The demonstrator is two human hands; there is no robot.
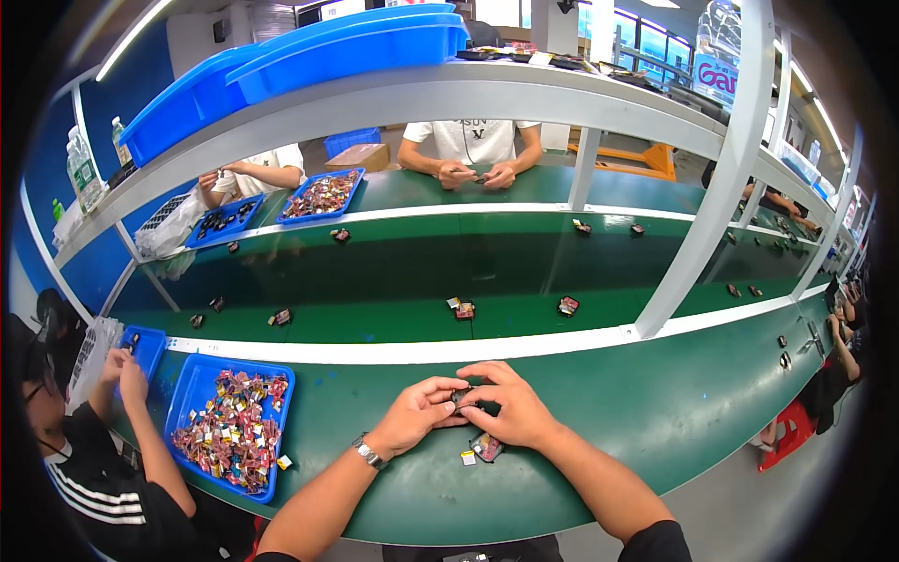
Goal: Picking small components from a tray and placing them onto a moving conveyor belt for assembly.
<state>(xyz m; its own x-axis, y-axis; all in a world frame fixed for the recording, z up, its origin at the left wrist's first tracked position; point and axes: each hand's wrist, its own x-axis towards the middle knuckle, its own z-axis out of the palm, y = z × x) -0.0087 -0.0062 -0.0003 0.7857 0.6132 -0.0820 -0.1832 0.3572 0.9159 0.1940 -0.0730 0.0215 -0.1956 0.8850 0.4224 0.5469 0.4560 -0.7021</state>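
Right of the blue tray [201, 379], the left hand [417, 410] and right hand [515, 409] together pinch a small dark part [460, 397], which may drop on the worktop [618, 407] if their grip loosens.

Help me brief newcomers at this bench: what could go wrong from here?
The small dark part, held in the fingers of the left hand and right hand, might slip. The reddish piece lying close below the right hand could get knocked. The yellow-and-white piece beside the heaped blue tray might be brushed away.
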